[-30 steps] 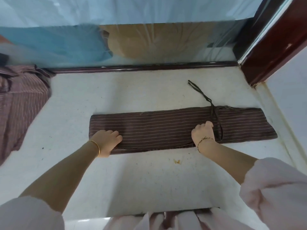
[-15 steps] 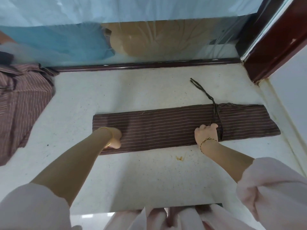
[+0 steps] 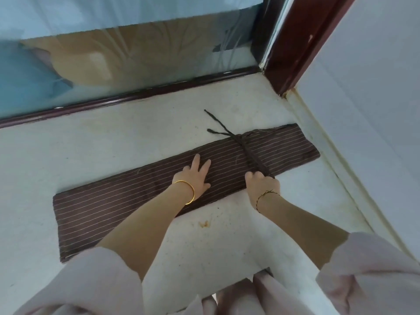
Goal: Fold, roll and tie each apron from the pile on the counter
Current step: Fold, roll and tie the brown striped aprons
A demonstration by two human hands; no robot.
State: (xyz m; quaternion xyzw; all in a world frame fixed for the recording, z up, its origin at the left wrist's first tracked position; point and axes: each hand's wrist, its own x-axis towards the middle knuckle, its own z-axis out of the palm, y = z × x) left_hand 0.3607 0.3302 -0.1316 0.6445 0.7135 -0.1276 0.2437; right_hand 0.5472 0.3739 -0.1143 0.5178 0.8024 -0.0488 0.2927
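Brown apron [image 3: 102, 212] now bears left hand [image 3: 194, 178] mid-length; right hand [image 3: 262, 185] grips ties [image 3: 246, 152].

I seem to be at a shop or eatery serving hatch: a stained, speckled white stone counter [image 3: 102, 151] runs under a film-covered glass pane [image 3: 147, 55] in a dark red frame [image 3: 302, 46], a white wall [image 3: 375, 98] to my right, a striped apron [image 3: 109, 208] laid out on it.

Single head-worn wide-angle view, close above the near edge of the counter [image 3: 113, 144], facing forward and steeply down across it to the dark rail [image 3: 136, 96] at the counter's far edge, frame rolled so that rail climbs toward the right
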